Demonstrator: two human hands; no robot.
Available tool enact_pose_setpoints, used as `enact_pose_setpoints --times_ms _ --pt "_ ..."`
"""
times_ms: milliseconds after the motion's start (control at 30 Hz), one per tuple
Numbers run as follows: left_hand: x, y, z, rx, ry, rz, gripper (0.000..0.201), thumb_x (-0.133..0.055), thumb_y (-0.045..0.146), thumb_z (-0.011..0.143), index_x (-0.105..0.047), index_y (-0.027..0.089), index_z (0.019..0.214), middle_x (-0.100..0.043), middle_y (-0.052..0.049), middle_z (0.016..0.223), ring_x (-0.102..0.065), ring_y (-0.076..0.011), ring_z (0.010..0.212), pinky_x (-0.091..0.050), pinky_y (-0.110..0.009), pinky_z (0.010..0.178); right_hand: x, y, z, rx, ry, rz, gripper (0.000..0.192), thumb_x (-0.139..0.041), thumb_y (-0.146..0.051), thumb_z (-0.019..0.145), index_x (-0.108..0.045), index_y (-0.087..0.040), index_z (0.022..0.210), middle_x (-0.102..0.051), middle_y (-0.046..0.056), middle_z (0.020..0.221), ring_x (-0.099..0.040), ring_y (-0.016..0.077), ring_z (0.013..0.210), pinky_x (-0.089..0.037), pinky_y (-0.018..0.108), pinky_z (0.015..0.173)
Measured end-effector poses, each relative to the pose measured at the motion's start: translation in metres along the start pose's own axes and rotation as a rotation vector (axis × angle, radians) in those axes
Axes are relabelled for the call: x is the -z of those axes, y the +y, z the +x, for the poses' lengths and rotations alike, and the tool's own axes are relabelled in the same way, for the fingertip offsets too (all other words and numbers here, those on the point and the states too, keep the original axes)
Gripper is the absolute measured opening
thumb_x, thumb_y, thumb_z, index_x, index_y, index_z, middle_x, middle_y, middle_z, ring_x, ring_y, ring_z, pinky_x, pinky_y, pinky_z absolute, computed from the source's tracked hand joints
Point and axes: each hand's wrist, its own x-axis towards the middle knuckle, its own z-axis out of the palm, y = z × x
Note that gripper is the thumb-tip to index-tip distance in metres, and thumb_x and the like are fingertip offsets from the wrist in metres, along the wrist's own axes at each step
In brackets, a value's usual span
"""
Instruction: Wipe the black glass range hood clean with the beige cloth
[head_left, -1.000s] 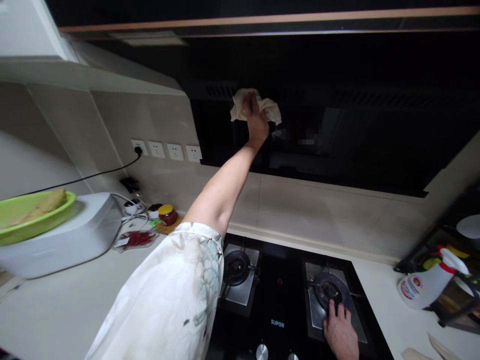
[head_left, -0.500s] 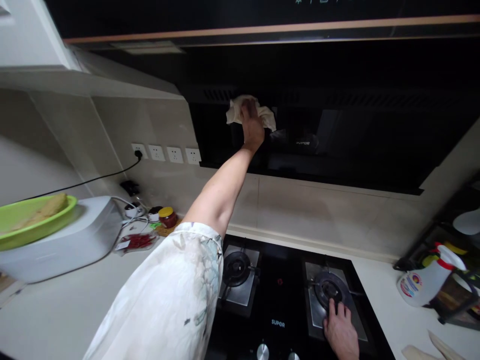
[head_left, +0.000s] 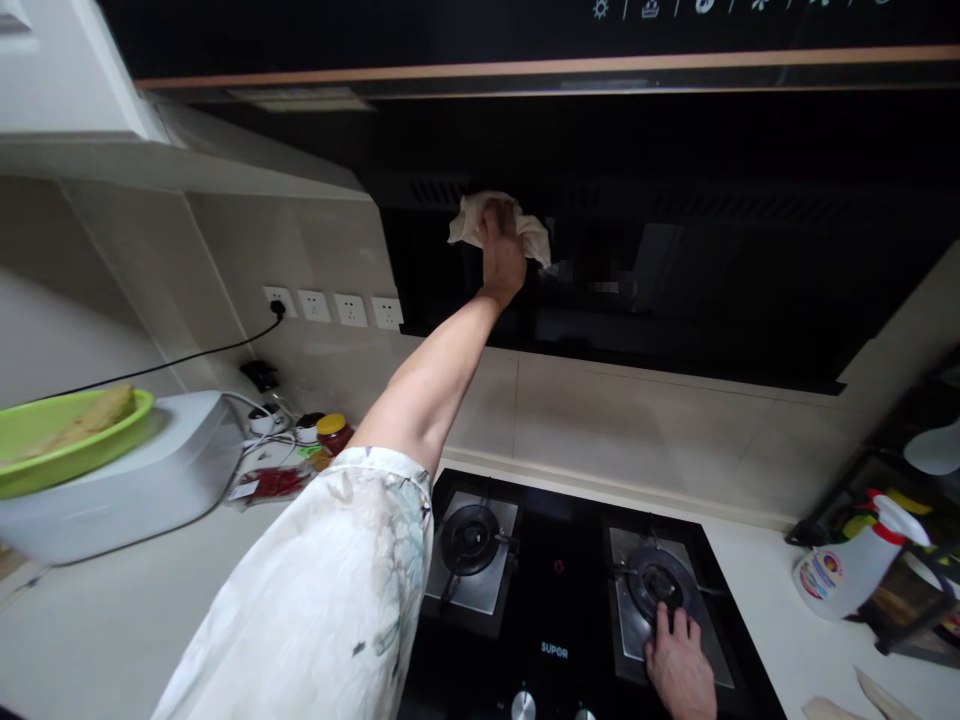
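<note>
My left hand [head_left: 504, 258] is closed on a crumpled cream cloth [head_left: 471, 222] and presses it flat against the black back panel of the range hood [head_left: 720, 290], just below the vent slots. Part of the cloth is hidden behind my fingers. Down at the lower right, my right hand [head_left: 681, 668] lies with its fingers spread on the right burner [head_left: 660, 580] of the black gas stove [head_left: 556, 610]. Nothing is held in it, and the fingertips touch the front of the burner.
On the right counter stands a white spray bottle [head_left: 844, 575] with a red and white head, beside a black rack [head_left: 900, 650]. To the left, a green basin [head_left: 82, 440] sits on a white appliance [head_left: 142, 500]. Near the wall is a yellow-lidded jar [head_left: 334, 433].
The left hand and cloth have shifted very slightly left on the panel. The view has tilted up a little, showing more hood controls. The right hand stays on the burner.
</note>
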Motion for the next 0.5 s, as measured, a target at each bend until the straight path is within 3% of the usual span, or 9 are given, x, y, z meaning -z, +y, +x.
enact_pose_setpoints --times_ms 133,300,400,500 --pt "-0.005 0.008 0.005 -0.050 -0.009 -0.013 0.069 -0.045 0.007 0.104 -0.034 0.020 0.170 -0.029 -0.003 0.182 -0.013 -0.0193 0.171 -0.006 -0.048 0.148 -0.004 0.001 0.001 0.006 0.033 0.005 0.051 -0.054 -0.019 0.096 -0.072 -0.008 0.142 -0.070 0.024 0.135 -0.064 0.0358 0.128 -0.060 0.044 0.104" --pt "-0.025 0.005 -0.002 0.050 0.059 -0.016 0.065 -0.047 0.011 0.106 -0.036 0.009 0.170 -0.034 -0.013 0.177 -0.026 -0.0234 0.165 -0.017 -0.046 0.145 -0.002 0.000 0.000 0.014 0.022 -0.020 0.051 -0.055 -0.017 0.097 -0.071 -0.007 0.145 -0.069 0.024 0.136 -0.063 0.0355 0.129 -0.058 0.045 0.107" --pt "-0.033 0.001 -0.005 0.103 0.070 -0.037 0.060 -0.050 0.017 0.107 -0.044 0.014 0.167 -0.041 -0.009 0.174 -0.026 -0.0253 0.165 -0.019 -0.051 0.144 0.001 -0.001 -0.001 0.002 0.008 -0.027 0.049 -0.056 -0.016 0.099 -0.071 -0.008 0.145 -0.068 0.023 0.137 -0.063 0.0351 0.131 -0.058 0.041 0.104" --pt "-0.031 0.000 0.004 0.126 0.088 -0.067 0.056 -0.047 0.027 0.114 -0.041 0.013 0.168 -0.041 -0.009 0.174 -0.023 -0.0262 0.166 -0.017 -0.051 0.144 0.001 -0.001 -0.001 -0.006 0.003 -0.033 0.049 -0.057 -0.017 0.100 -0.072 -0.010 0.146 -0.067 0.023 0.138 -0.062 0.0350 0.131 -0.060 0.037 0.097"
